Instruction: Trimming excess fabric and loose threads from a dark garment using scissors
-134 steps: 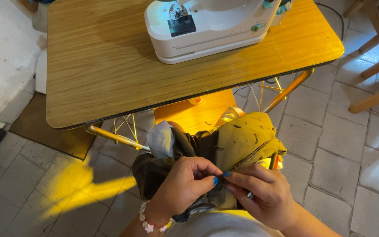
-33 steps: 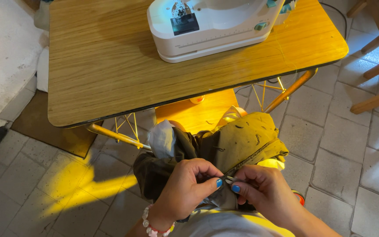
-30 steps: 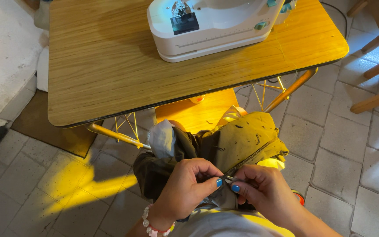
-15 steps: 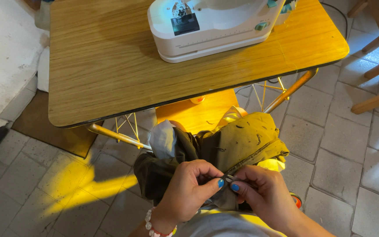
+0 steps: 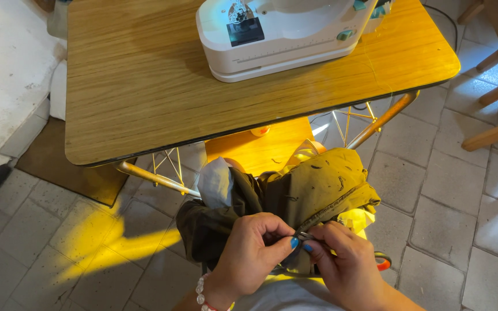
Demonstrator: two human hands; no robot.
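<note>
An olive-green garment [image 5: 312, 190] with a pale grey lining lies bunched on my lap below the table edge. My left hand [image 5: 252, 250] pinches a seam of the garment between thumb and fingers. My right hand [image 5: 347, 262] meets it fingertip to fingertip, holding a small thin metal tool against the same seam. Both hands are closed on the fabric at its near edge.
A wooden table [image 5: 145, 86] on a yellow metal frame stands in front, with a white sewing machine [image 5: 283, 31] on it. An orange scissors handle [image 5: 383, 262] shows beside my right hand. Wooden chair legs [image 5: 494, 57] stand at the right on the tiled floor.
My hands have stayed pinched together on the seam, shifting only slightly. The garment has barely moved.
</note>
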